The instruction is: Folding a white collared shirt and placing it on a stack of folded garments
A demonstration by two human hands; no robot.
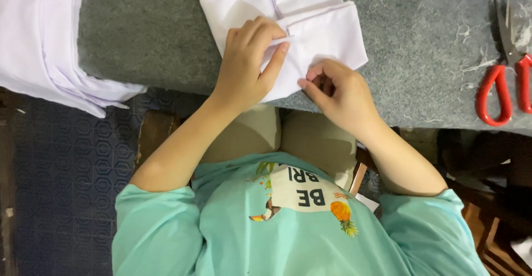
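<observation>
I see my left hand (250,60) pinching the folded white cloth (310,32); my right hand (338,93) clenches beside it. Red scissors (507,82) lie well right of the cloth.

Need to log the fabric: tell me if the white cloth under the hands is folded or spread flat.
Folded. The white cloth lies in overlapping layers with creased edges, and the left hand pinches one flap.

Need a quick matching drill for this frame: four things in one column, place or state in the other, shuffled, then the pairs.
1 left hand
2 right hand
3 scissors
4 fabric stack

a draped over the table's left edge
b red-handled, at far right
c pinching a fold of the white garment
d curled at the garment's lower edge

Pairs: 1-c, 2-d, 3-b, 4-a
</observation>
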